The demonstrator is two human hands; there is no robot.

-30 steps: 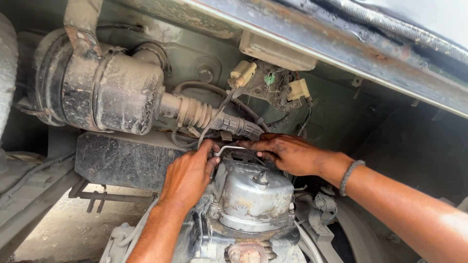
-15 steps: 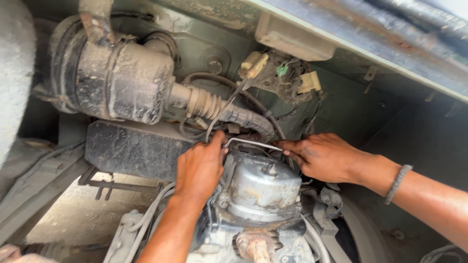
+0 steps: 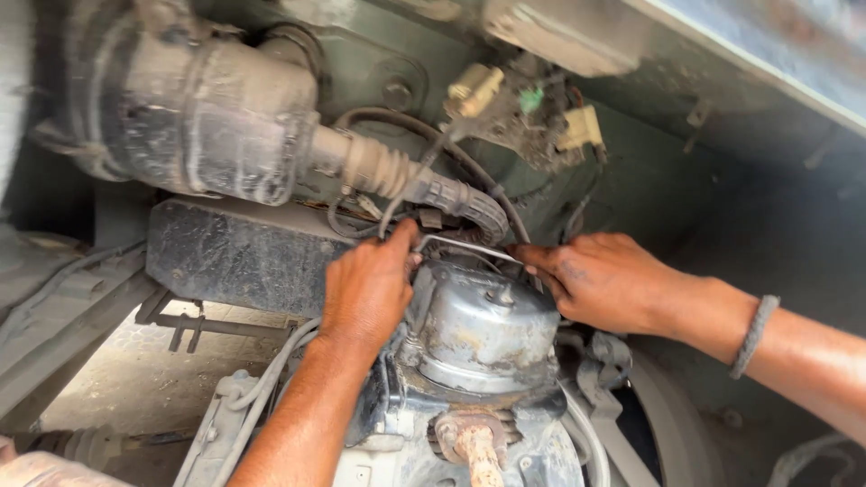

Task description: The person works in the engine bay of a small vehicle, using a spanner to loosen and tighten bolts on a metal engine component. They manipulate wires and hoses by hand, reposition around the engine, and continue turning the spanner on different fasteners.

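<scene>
**Two hands on a thin metal rod above a dirty engine unit**

Nearest the camera, a rusty stub shaft juts from the bottom of the grimy silver engine housing. Just above it sits a dull silver domed metal cap, streaked with rust and dirt. The left hand lies against the cap's left side, its fingers curled and pinched on the left end of a thin bent silver metal rod. The right hand comes in from the right, a grey cord band on its wrist; its fingertips close on the rod's right end, just over the cap's upper edge. The rod spans the gap between the two hands, directly above the cap.

Behind the hands, a black ribbed hose runs leftward into a large dusty dark cylindrical canister. Below the canister sits a black rectangular box. Farther back, cream plastic wire connectors hang against the grey-green body panel.
</scene>
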